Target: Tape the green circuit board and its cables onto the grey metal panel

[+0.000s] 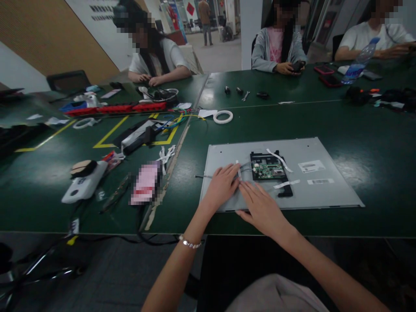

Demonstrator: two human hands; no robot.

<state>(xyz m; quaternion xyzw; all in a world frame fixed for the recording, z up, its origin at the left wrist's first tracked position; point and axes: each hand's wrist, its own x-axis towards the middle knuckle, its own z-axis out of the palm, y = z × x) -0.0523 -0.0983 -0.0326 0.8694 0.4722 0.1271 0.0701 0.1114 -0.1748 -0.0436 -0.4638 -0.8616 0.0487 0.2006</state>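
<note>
A flat grey metal panel (320, 193) lies on the green table before me. My left hand (222, 184) rests on its left part, fingers stretched out beside a strip of white tape (239, 172) that crosses a thin dark cable (247, 166). Close by, my right hand (261, 208) also lies flat, its fingertips at the tape's lower end. The cable runs to a green circuit board (268, 170) in a black frame. White tape strips (282, 159) cross that frame at top and bottom. Two labels (311, 166) show further right. Neither hand grips anything visible.
A roll of white tape (222, 116) sits beyond the panel. Left are a phone (146, 182), a white device (84, 182) and wires (172, 121). A small wrench (246, 95) lies farther back. Several people sit across the table, near a water bottle (360, 60).
</note>
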